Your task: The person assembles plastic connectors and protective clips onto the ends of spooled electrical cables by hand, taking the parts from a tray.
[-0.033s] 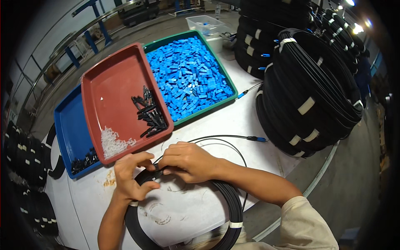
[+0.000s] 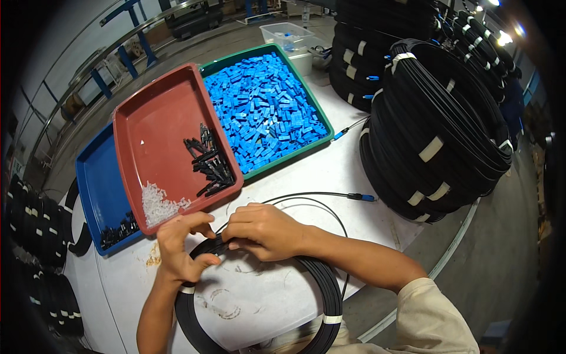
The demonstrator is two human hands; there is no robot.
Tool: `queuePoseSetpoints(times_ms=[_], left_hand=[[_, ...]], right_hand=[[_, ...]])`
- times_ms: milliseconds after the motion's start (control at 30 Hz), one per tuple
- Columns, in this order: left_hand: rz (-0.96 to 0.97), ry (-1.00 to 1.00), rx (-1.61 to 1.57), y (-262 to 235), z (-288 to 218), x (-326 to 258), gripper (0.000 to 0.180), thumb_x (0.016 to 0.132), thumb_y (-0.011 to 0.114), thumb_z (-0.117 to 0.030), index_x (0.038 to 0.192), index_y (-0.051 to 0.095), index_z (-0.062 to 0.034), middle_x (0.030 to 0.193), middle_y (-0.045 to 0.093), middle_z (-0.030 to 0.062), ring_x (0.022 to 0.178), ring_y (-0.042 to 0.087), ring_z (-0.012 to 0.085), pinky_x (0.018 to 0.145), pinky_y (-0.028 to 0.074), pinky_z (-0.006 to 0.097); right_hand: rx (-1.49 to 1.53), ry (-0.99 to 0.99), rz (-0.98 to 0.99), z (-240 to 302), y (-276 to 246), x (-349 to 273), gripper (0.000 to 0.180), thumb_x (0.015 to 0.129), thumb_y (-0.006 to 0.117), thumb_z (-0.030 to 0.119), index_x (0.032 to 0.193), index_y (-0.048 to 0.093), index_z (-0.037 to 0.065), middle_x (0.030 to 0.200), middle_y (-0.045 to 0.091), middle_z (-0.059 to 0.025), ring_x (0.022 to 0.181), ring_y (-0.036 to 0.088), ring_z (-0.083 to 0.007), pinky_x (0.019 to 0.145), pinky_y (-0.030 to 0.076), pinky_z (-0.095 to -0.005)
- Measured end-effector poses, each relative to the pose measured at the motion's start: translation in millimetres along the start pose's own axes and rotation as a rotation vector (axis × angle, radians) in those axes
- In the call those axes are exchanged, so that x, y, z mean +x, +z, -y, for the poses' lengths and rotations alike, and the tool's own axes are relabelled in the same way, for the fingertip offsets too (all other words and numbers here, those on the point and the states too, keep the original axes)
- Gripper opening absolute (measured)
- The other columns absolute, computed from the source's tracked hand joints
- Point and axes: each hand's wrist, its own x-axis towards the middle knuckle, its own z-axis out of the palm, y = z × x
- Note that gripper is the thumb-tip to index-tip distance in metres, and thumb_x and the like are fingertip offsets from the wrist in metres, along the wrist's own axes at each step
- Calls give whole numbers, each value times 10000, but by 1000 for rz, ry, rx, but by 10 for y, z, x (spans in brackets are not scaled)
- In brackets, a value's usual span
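A coil of black cable (image 2: 323, 285) bound with white bands lies over the table's near edge. At its far side, my right hand (image 2: 265, 232) is closed, its fingertips pinching the black cable; the exact spot is hidden under the fingers. Beside it, my left hand (image 2: 180, 248) is open, with thumb and index finger apart around the coil's upper left. A loose cable end with a blue-tipped connector (image 2: 367, 197) extends to the right beyond my right hand.
A red tray (image 2: 159, 112) holds black connector parts and small white pieces. A green tray (image 2: 323, 138) is full of blue connector parts. A blue tray (image 2: 97, 177) sits lower left. Large cable coils (image 2: 436, 147) stand at right, and more coils (image 2: 38, 218) at far left.
My left thumb has shifted slightly left and down, and the small white bit by its tip no longer shows. My right hand stays on the cable.
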Motion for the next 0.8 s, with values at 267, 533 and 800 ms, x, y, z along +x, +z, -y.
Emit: queuePoseSetpoints(times_ms=[267,533,800], left_hand=[[212,305,235,221,-97,1130,223,850,754,-215,990,679,-59,894,725,109,753,683,299,710,514,388],[659,705,567,1018,488,1823,258,839,660,-67,1095,660,-103,1130,704,73,1031,677,254,859,508,410],[622,692,625,1186,800,2246,314,815,661,-64,1110,702,-162,1166,663,19,1099,608,188,909,437,390]], right_hand=[[-21,-9,29,-26,21,-46,152,848,705,137,962,649,54,885,616,-98,857,611,-315,776,497,-434],[-10,-17,9,-16,69,-8,164,847,695,137,969,636,44,883,611,-94,827,596,-304,743,498,-419],[-66,19,90,19,50,-46,235,730,677,70,960,636,44,935,609,-85,924,607,-281,777,488,-394]])
